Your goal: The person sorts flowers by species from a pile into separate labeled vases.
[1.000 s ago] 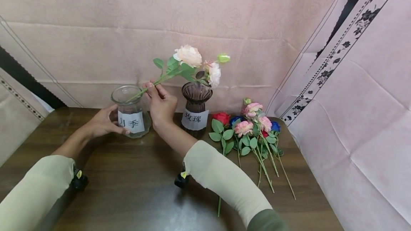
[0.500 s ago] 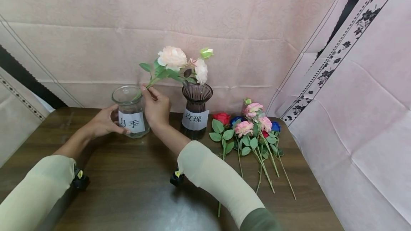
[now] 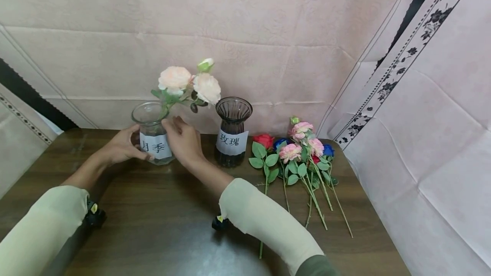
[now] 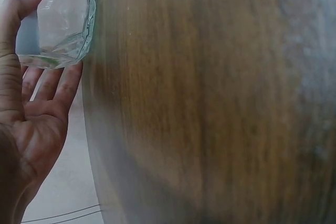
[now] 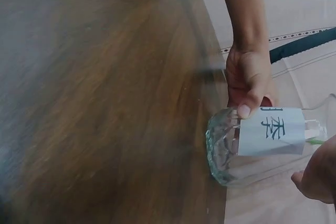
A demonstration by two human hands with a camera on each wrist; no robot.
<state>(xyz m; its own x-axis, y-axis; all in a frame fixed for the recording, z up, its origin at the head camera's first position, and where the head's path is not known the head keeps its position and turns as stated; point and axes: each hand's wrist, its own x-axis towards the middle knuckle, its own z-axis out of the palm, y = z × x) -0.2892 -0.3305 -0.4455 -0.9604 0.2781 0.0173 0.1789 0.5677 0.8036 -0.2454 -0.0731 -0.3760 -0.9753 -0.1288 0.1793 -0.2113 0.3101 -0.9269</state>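
My left hand (image 3: 122, 146) holds a clear glass vase (image 3: 163, 161) by its left side, thumb across the front by the white paper label. The left wrist view has its fingers (image 4: 50, 82) at the vase's base. A peach-white rose spray (image 3: 174, 79), with two blooms and a green bud, leans right from the vase mouth, its stem inside. My right hand (image 3: 184, 142) is at the vase's right side below the rim, fingers curled at the neck (image 5: 320, 114). Right of it stands a dark purple vase (image 3: 232, 125) with a white label.
Several artificial flowers lie at the right of the brown wooden table (image 3: 153, 225): a red rose (image 3: 263, 141), pink blooms (image 3: 290, 152) and a blue rose (image 3: 328, 150), stems toward the front. A pale pink patterned cloth (image 3: 268, 20) hangs behind the table.
My right hand has brought the peach-white spray left and lowered its stem into the clear vase, then let go of the stem and dropped to the neck. The left hand stays in place.
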